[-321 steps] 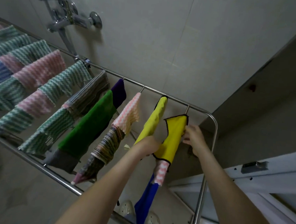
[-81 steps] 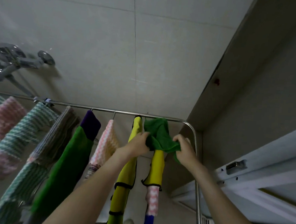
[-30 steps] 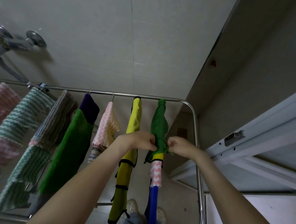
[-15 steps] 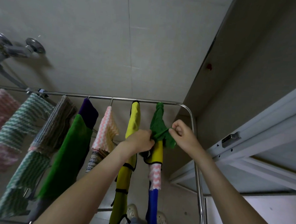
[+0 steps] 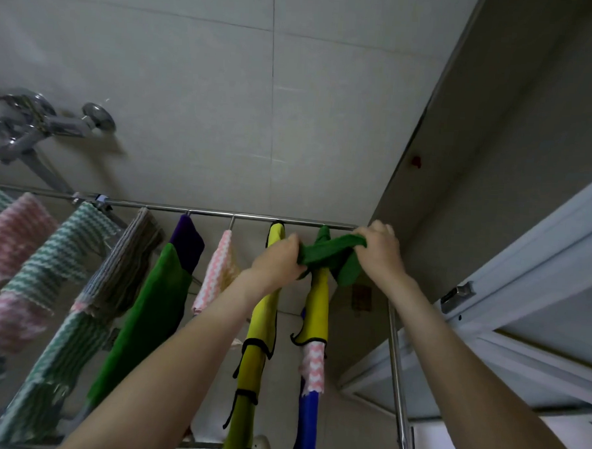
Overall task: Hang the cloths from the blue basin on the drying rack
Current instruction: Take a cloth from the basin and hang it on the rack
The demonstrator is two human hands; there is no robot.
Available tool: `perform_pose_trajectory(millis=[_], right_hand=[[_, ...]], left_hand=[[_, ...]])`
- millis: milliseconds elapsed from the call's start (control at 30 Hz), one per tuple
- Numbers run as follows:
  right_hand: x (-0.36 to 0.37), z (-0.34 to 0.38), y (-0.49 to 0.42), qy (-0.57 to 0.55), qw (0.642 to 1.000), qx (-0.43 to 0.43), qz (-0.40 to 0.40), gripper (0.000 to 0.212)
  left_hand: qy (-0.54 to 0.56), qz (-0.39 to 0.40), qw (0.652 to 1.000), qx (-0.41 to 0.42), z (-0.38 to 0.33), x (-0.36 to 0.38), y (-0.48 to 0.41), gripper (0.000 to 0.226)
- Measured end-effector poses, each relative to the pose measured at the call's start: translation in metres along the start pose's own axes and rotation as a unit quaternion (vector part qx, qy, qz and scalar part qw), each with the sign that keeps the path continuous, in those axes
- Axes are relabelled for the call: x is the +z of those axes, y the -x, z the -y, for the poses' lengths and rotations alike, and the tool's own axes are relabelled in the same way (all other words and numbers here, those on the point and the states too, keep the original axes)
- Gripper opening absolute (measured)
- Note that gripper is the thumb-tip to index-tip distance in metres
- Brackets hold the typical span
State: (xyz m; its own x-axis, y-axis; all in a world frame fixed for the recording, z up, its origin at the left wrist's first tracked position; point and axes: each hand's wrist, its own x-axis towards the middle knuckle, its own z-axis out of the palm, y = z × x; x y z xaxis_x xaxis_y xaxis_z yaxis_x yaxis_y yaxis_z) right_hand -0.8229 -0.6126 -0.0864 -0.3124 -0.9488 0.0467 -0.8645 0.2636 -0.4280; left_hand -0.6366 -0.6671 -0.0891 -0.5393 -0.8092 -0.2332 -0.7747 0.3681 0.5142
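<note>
A green cloth (image 5: 330,255) lies over the last bar at the far right end of the metal drying rack (image 5: 206,213). My left hand (image 5: 279,261) grips its left end and my right hand (image 5: 377,251) grips its right end, so the cloth is stretched between them just below the rack's far rail. Under it on the same bar hang a yellow cloth (image 5: 318,304), a pink-white one (image 5: 312,369) and a blue one (image 5: 306,427). The blue basin is out of view.
The other bars carry several cloths: a yellow one (image 5: 260,325), a pink zigzag one (image 5: 218,271), green with purple (image 5: 153,306), grey (image 5: 124,270), and green and pink striped ones further left. A shower tap (image 5: 39,121) juts from the tiled wall. A white door frame (image 5: 489,303) stands on the right.
Both hands have risen toward the far rail and moved apart, pulling the green cloth out sideways; before, they pinched it lower down, close together.
</note>
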Motion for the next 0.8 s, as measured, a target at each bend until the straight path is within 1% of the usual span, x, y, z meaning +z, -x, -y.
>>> perform_pose_trajectory(millis=[67, 133, 200, 267, 333, 367, 400, 467, 533, 567, 600, 700, 800], right_hand=[[-0.007, 0.006, -0.003, -0.043, 0.999, 0.014, -0.027, 0.021], [-0.013, 0.011, -0.006, -0.127, 0.99, 0.047, -0.04, 0.016], [-0.019, 0.015, -0.008, -0.208, 0.974, 0.086, -0.033, 0.017], [-0.022, 0.019, -0.008, -0.299, 0.946, 0.119, -0.027, 0.018], [-0.024, 0.024, -0.009, -0.366, 0.921, 0.129, -0.038, 0.015], [-0.025, 0.026, -0.01, -0.386, 0.913, 0.124, -0.05, 0.014], [-0.026, 0.028, -0.011, -0.397, 0.908, 0.116, -0.061, 0.013], [-0.029, 0.029, -0.015, -0.397, 0.91, 0.097, -0.072, 0.012], [-0.033, 0.028, -0.017, -0.368, 0.924, 0.075, -0.077, 0.009], [-0.036, 0.028, -0.017, -0.355, 0.929, 0.064, -0.08, 0.01], [-0.039, 0.027, -0.017, -0.348, 0.932, 0.055, -0.086, 0.011], [-0.046, 0.023, -0.018, -0.339, 0.934, 0.045, -0.099, 0.024], [-0.048, 0.019, -0.016, -0.353, 0.931, 0.047, -0.087, 0.025]], left_hand=[[-0.049, -0.031, 0.998, -0.03, 0.005, -0.006, -0.004, 0.025], [-0.043, -0.048, 0.997, -0.049, 0.006, -0.014, -0.006, 0.027], [0.006, -0.066, 0.997, -0.047, 0.003, -0.024, -0.008, 0.029], [0.067, -0.083, 0.994, -0.04, -0.001, -0.033, -0.008, 0.034], [0.126, -0.09, 0.987, -0.04, -0.007, -0.04, -0.007, 0.04], [0.178, -0.088, 0.979, -0.046, -0.012, -0.042, -0.006, 0.041], [0.251, -0.078, 0.963, -0.059, -0.016, -0.044, -0.005, 0.04], [0.413, -0.04, 0.904, -0.099, -0.026, -0.049, -0.001, 0.036], [0.512, -0.028, 0.851, -0.115, -0.033, -0.054, 0.001, 0.03], [0.539, -0.03, 0.835, -0.111, -0.035, -0.055, 0.001, 0.028], [0.546, -0.035, 0.83, -0.103, -0.036, -0.056, -0.001, 0.027], [0.523, -0.057, 0.847, -0.081, -0.034, -0.056, -0.004, 0.029], [0.506, -0.079, 0.857, -0.062, -0.033, -0.057, -0.003, 0.027]])
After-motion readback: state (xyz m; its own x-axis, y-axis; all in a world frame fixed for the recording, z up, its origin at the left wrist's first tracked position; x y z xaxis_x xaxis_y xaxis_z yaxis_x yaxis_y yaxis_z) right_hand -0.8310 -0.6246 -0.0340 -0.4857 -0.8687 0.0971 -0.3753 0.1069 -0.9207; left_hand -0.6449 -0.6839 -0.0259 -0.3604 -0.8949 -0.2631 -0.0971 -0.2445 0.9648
